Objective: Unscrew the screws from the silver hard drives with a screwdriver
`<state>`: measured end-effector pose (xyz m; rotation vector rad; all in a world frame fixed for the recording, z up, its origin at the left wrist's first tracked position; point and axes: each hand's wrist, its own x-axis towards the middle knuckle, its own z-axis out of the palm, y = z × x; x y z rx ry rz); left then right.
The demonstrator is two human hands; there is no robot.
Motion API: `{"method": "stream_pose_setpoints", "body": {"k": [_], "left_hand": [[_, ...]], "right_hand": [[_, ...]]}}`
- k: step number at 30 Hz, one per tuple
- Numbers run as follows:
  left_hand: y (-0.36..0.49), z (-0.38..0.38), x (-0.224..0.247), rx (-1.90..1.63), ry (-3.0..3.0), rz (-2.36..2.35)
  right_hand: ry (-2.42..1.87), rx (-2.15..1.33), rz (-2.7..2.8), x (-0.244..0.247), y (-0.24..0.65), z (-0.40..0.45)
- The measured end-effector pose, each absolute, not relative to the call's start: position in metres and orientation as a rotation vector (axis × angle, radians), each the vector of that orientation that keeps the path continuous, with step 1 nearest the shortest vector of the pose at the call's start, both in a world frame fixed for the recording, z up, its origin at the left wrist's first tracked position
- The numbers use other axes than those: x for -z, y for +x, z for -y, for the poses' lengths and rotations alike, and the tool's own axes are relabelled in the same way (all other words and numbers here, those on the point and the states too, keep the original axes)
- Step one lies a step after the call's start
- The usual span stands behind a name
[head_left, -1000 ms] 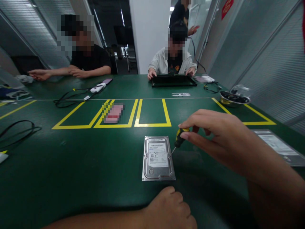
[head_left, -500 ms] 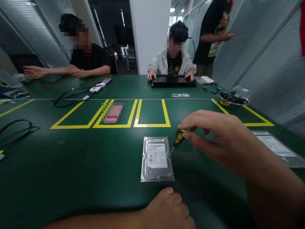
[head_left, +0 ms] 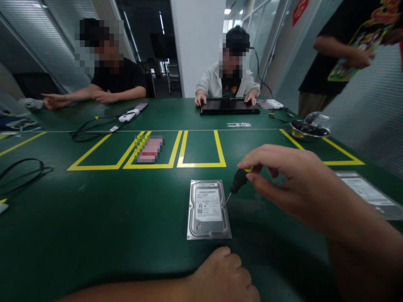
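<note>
A silver hard drive (head_left: 209, 209) with a white label lies flat on the green table (head_left: 126, 235). My right hand (head_left: 283, 176) pinches the handle end of a small black and yellow screwdriver (head_left: 239, 180) between thumb and fingers. The screwdriver leans, and its tip meets the drive's right edge, about halfway along. My left hand (head_left: 225, 277) rests curled on the table just below the drive, its fingers folded; whether anything is inside them is hidden.
Yellow tape (head_left: 201, 165) marks boxes beyond the drive; a pink item (head_left: 151, 149) lies in one. Right are a metal bowl (head_left: 310, 131) and a bagged sheet (head_left: 368, 193). Cables (head_left: 85, 130) lie left. Across the table, a person holds a black panel (head_left: 229, 106); another sits left.
The screwdriver's handle has turned between my right fingers, showing more black. My left hand is almost still. The standing person at the back has moved right.
</note>
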<state>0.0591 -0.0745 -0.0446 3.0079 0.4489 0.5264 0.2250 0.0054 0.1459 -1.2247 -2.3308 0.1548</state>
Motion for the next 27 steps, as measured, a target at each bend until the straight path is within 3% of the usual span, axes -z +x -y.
{"method": "stream_pose_setpoints", "body": {"k": [10, 27], "left_hand": [[0.0612, 0.0739, 0.0409, -0.423, 3.028, -0.443], [0.0613, 0.0733, 0.0409, -0.580, 3.007, -0.452]], "right_hand": [[-1.182, -0.163, 2.309, -0.1421, 0.2270, -0.0078], [-1.151, -0.297, 2.370, -0.1431, 0.2253, -0.0090]]}}
